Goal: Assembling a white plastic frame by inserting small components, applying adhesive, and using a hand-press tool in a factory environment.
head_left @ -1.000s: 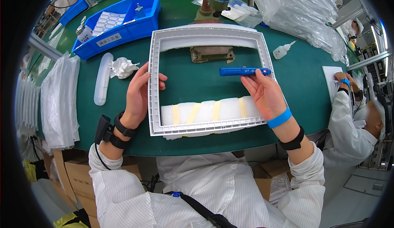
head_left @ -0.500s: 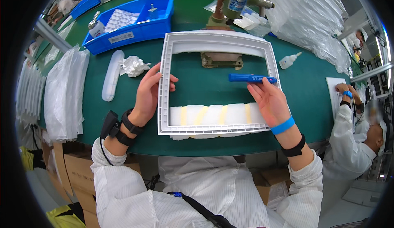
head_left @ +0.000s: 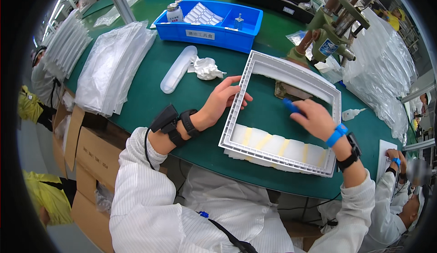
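A white rectangular plastic frame [head_left: 255, 66] lies on the green table [head_left: 150, 98]. White foam with yellow tape strips [head_left: 273, 144] fills its near side. My left hand [head_left: 224, 99] rests on the frame's left rail, fingers spread across it. My right hand [head_left: 313, 117] is inside the frame opening and grips a blue pen-like tool [head_left: 290, 105]. Both wrists carry black bands; the right one also has a blue strap.
A blue bin [head_left: 214, 23] with small parts and a bottle stands at the back. A clear tube [head_left: 178, 69] and crumpled white wipe [head_left: 205, 67] lie left of the frame. Stacks of bagged parts [head_left: 114, 66] lie left, a green press [head_left: 325, 34] behind. Another person [head_left: 400, 194] sits right.
The view has turned left, so the frame now sits right of centre. My right hand has moved into the frame opening with the blue tool. My left hand stays on the left rail.
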`<state>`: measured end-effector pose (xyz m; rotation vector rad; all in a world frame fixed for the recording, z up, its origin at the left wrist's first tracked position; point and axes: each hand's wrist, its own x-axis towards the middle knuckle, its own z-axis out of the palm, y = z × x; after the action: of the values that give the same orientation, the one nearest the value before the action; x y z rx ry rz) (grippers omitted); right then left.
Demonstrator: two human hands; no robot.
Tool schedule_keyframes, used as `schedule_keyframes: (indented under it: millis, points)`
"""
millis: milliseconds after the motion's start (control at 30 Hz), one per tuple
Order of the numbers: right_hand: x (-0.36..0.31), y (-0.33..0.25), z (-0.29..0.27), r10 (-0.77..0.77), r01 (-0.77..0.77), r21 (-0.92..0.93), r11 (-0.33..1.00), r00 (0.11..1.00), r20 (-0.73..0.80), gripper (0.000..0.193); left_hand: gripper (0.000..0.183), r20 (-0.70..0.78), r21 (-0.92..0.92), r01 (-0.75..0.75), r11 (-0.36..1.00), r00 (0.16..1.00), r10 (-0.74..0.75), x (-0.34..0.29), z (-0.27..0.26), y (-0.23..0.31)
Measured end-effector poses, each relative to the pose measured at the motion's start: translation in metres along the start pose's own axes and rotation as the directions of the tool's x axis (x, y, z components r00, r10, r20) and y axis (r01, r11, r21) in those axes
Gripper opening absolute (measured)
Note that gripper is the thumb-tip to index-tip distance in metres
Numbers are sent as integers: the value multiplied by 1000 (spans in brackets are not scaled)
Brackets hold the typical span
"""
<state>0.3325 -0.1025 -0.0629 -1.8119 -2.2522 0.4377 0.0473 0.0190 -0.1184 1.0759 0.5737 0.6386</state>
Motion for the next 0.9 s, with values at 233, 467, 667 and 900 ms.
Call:
schedule_keyframes:
  millis: [233,467,667,900]
  points:
    - [-16,-23,0,21,-17,49,999,995,-94,29,50,7,63,-66,996,998,66,3,-2,-11]
    - [-110,11,-21,367,-209,367,906,821,-437,14,31,113,963,-250,105,722,682,-3,-49,47]
    - [-160,34,-8,596,-285,574,768,648,-475,16,25,-57,997,75,-22,884,465,7,-93,54]
    - [-158,23,-33,583,-243,566,788,592,-557,19,24,441,890,-253,-379,689,575,28,-54,30]
